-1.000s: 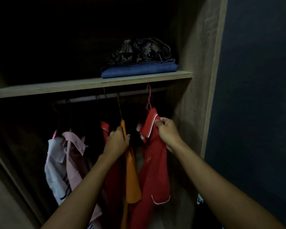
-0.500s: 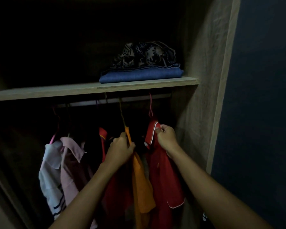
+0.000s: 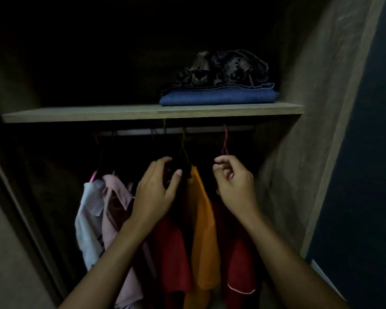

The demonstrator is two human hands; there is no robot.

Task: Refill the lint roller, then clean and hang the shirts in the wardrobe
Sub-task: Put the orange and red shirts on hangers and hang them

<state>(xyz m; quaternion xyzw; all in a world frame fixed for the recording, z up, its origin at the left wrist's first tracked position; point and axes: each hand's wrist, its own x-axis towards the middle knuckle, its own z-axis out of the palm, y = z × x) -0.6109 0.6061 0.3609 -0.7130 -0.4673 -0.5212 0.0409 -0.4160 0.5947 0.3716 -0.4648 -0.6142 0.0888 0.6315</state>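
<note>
A: Where are the shirts?

B: All hang from the rail (image 3: pixel 143 132) inside the wardrobe (image 3: pixel 299 152). From the left there is a white shirt (image 3: pixel 87 215), a pink shirt (image 3: pixel 116 197) touching it, a red shirt (image 3: pixel 169 246), an orange shirt (image 3: pixel 201 219), and a second red shirt (image 3: pixel 241 264) with pale piping on its sleeve hem, nearest the side wall.

A: And the hands?

B: The left hand (image 3: pixel 156 190) is up beside the neck of the orange shirt, with fingers and thumb curved apart in a C. The gap between them is too dark, so I cannot tell whether it grips anything.

A: The other one?

B: The right hand (image 3: pixel 234 184) is in front of the top of the second red shirt, just below a pink hanger hook (image 3: pixel 225 141). Its fingers are loosely curled with nothing between them.

A: Above the rail?

B: A wooden shelf (image 3: pixel 143 113) carries a folded blue cloth (image 3: pixel 218 99) at its right end, with a dark patterned cloth (image 3: pixel 227 68) bundled on top.
</note>
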